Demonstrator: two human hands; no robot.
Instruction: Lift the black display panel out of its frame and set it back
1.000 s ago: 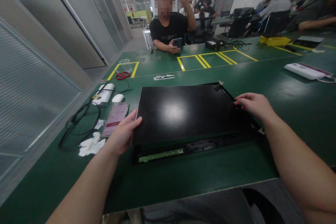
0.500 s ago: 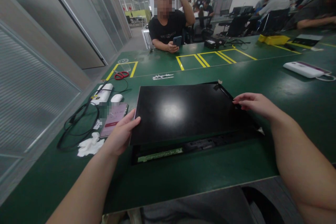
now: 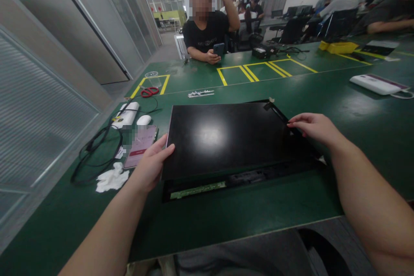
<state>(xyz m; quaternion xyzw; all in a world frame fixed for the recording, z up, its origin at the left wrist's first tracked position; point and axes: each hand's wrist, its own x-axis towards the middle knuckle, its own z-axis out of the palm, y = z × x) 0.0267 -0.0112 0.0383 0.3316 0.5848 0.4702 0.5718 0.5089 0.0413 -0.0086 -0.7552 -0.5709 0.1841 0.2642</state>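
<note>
A flat, glossy black display panel (image 3: 223, 138) is tilted, its left side raised above a black frame (image 3: 255, 177) on the green table. My left hand (image 3: 154, 161) is closed on the panel's left edge, the thumb on top and the other fingers mostly hidden under it. At the right side, my right hand (image 3: 312, 128) is closed, its thumb and fingertips pinching at the frame's edge. Whether the panel's edge is also between those fingers, I cannot tell. A green circuit strip (image 3: 198, 190) shows along the frame's near side. Small pale tabs stick out at the frame's right corners.
To the left lie a phone (image 3: 141, 146), crumpled tissue (image 3: 112, 177), a white case (image 3: 144, 120), a white power bank (image 3: 127, 114), black cables (image 3: 97, 142) and red-handled scissors (image 3: 149, 92). Another white device (image 3: 377, 84) lies at right. A person (image 3: 207, 30) sits opposite, holding a phone.
Both hands keep their places on the panel and frame. The left side of the panel looks very slightly shifted to the right; otherwise little differs.
</note>
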